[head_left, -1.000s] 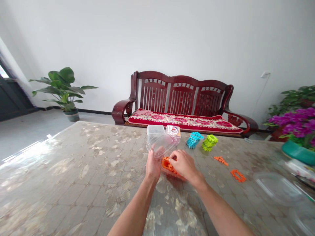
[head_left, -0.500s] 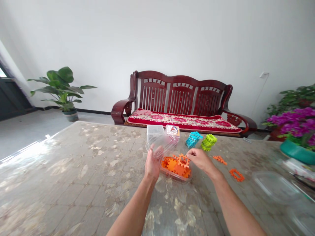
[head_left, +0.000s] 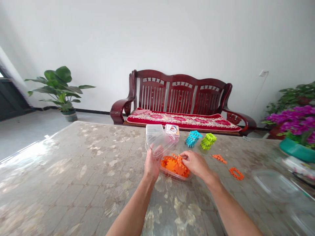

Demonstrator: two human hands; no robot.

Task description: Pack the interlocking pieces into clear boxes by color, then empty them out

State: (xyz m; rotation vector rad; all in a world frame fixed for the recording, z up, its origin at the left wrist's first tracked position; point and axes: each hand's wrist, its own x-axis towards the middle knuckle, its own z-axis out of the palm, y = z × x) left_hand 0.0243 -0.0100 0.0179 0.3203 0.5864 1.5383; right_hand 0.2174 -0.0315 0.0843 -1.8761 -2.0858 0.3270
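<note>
A clear plastic tub (head_left: 169, 173) stands on the table with orange interlocking foam-like pieces (head_left: 171, 163) heaped inside. My left hand (head_left: 152, 165) grips a clear plastic lid (head_left: 163, 144), tilted up behind the tub's left end. Over the tub's right side, my right hand (head_left: 194, 161) is closed on an orange interlocking piece (head_left: 179, 158), partly hidden by the fingers. Two loose orange pieces, a flat one (head_left: 219, 159) and a ring-shaped one (head_left: 236, 173), lie to the right of that hand.
Behind the tub stand a whitish clear box (head_left: 154, 129) and a box with a picture label (head_left: 172, 129). Blue (head_left: 193, 139) and green (head_left: 208, 141) stacks of pieces sit to their right. Another clear lid (head_left: 274, 185) lies at right, near a flower pot (head_left: 296, 150).
My right hand has moved left and closer over the tub, turning the orange piece so its square frame no longer faces me. My left hand keeps the lid nearly still.
</note>
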